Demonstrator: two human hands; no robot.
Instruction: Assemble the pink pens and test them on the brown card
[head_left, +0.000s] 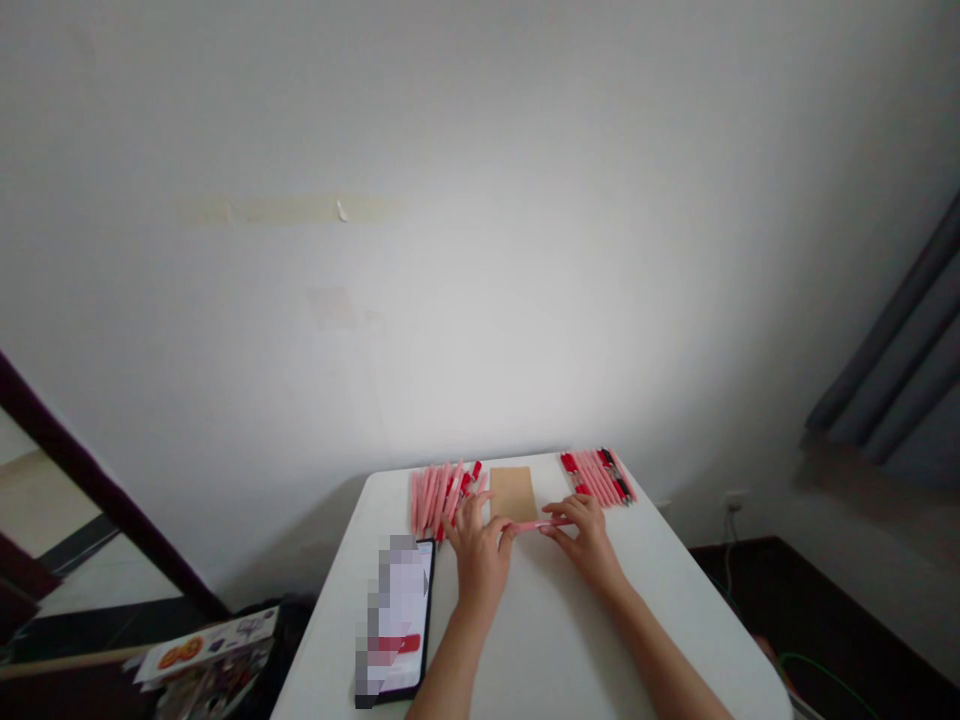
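A slim pink pen [529, 526] lies crosswise between my two hands, low over the white table. The fingers of my left hand [478, 545] pinch its left end. At its right end, my right hand [581, 530] grips it between thumb and fingers. Just beyond the pen is a flat brown card or notebook [514, 490], partly behind my fingers. To the left, a loose pile of pink and red pens [433, 495] reaches up to my left hand. On the right, a neater row of pink, red and black pens [598, 476] lies past my right hand.
A phone [401, 620], its screen partly blurred out, lies on the left of the white table [540, 650]. The table's far edge meets a grey-white wall [480, 250]. A box with printed pictures [202, 645] sits low at left; a grey curtain [900, 370] hangs at right.
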